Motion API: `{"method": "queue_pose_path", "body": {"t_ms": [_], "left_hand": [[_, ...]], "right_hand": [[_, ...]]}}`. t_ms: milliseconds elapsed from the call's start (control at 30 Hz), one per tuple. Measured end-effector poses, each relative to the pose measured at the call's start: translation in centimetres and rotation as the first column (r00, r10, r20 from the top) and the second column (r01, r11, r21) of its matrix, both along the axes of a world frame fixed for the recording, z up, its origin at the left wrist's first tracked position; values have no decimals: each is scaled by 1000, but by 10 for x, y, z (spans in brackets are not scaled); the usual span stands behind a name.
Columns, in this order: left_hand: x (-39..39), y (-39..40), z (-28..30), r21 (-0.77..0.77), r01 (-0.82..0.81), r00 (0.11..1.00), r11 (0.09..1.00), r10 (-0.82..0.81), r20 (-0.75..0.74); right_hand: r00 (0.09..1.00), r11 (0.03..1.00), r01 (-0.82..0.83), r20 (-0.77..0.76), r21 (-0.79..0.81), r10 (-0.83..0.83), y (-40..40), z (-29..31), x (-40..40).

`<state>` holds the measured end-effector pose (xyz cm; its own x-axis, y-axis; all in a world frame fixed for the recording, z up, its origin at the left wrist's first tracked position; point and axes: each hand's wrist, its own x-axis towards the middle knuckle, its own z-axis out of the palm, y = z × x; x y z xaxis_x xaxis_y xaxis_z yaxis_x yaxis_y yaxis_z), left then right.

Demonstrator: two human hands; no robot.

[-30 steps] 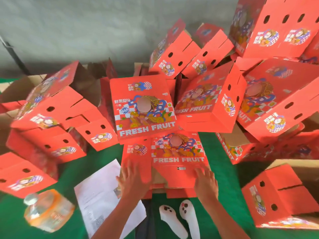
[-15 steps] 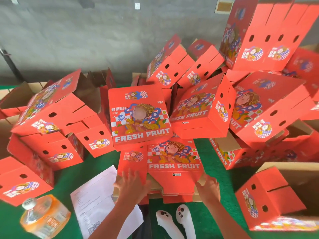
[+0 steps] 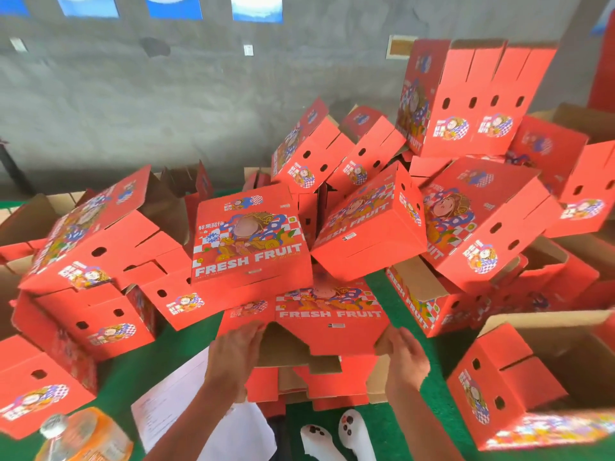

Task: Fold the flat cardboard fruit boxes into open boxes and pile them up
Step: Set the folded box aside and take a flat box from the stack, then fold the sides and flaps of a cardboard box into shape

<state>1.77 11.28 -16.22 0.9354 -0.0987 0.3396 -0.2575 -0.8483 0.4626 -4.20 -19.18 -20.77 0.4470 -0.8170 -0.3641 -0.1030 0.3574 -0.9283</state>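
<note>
A flat red "FRESH FRUIT" box (image 3: 327, 322) is lifted at its near edge off a stack of flat boxes (image 3: 319, 387) on the green table. My left hand (image 3: 238, 352) grips its near left edge, fingers curled under the brown flap. My right hand (image 3: 404, 356) holds the near right corner. Behind it lies a heap of folded red boxes (image 3: 249, 241), tilted every way, spreading left and right.
A white paper sheet (image 3: 173, 410) lies by my left arm. An orange-labelled bottle (image 3: 83, 437) stands at the bottom left. White slippers (image 3: 336, 437) show below. An open folded box (image 3: 539, 384) sits at the right. A grey wall rises behind.
Both hands went from lying flat on the top flat box to taking hold of its near edge and raising it. The camera has tilted upward.
</note>
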Motion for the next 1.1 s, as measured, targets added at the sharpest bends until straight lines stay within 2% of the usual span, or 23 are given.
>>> {"method": "queue_pose_path", "body": {"t_ms": [33, 100, 200, 267, 433, 567, 667, 733, 767, 867, 1000, 1100], "left_hand": [[5, -3, 12, 24, -22, 999, 999, 21, 42], [13, -8, 42, 26, -7, 999, 1000, 6, 33], [23, -10, 79, -182, 25, 995, 983, -42, -93], [27, -12, 104, -371, 19, 990, 928, -71, -125], [45, -7, 159, -541, -36, 999, 840, 29, -23], [62, 5, 182, -707, 31, 999, 707, -3, 41], [77, 6, 186, -781, -25, 999, 624, -8, -38], [83, -1, 185, -790, -69, 994, 610, -20, -103], [85, -5, 181, -779, -74, 994, 623, -13, -105], [81, -16, 172, -631, -78, 996, 772, 87, -18], [65, -41, 175, -527, -29, 997, 849, 59, 40], [61, -55, 176, -439, -8, 991, 898, 65, 114]], "right_hand": [[998, 999, 18, 63, 28, -20, 2, 11, 5], [988, 1000, 9, 152, 15, -11, 3, 34, 14], [962, 992, -45, 264, -121, 76, 3, 66, 21], [935, 972, -85, 320, -218, 153, 2, 86, 23], [910, 858, -224, 217, -463, 355, -19, 145, 16], [782, 749, -447, 192, -489, 593, -52, 205, 3], [763, 662, -473, 106, -581, 637, -66, 243, -4], [742, 629, -495, 84, -600, 665, -65, 254, -2], [734, 628, -511, 82, -587, 674, -65, 253, 1], [759, 694, -519, 104, -498, 642, -62, 232, 8], [809, 766, -519, 71, -379, 584, -68, 203, 10], [785, 735, -549, 58, -397, 617, -73, 202, 10]]}}
